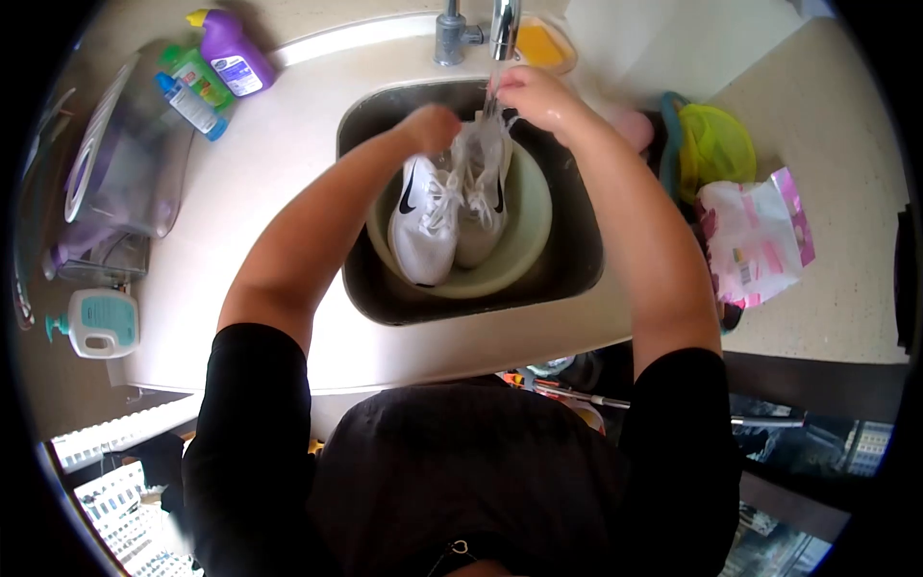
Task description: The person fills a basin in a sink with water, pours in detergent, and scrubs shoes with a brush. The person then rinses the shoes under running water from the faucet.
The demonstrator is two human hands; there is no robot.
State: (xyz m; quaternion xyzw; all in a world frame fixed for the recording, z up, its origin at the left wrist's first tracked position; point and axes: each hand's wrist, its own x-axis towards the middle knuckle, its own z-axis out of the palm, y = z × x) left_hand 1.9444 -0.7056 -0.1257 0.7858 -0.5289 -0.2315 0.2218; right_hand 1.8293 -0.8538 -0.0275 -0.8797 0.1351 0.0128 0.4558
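Two white sneakers [423,236] with black swoosh marks and white laces stand side by side in a pale green basin [524,245], toes toward me. The basin sits in a dark sink [577,260]. Water runs from the chrome faucet [504,31] onto the heel end of the shoes. My left hand [431,128] is above the left shoe's heel, smeared by motion, its fingers unclear. My right hand [536,96] is at the water stream just below the spout, fingers curled together; what they hold, if anything, I cannot make out.
Left of the sink lie a purple bottle [234,56], a green bottle [200,77] and a blue bottle [192,108], with a pump bottle [104,324] nearer me. A yellow sponge [538,45] sits behind the faucet. At right are a yellow-green strainer [716,149] and a pink-white packet [755,240].
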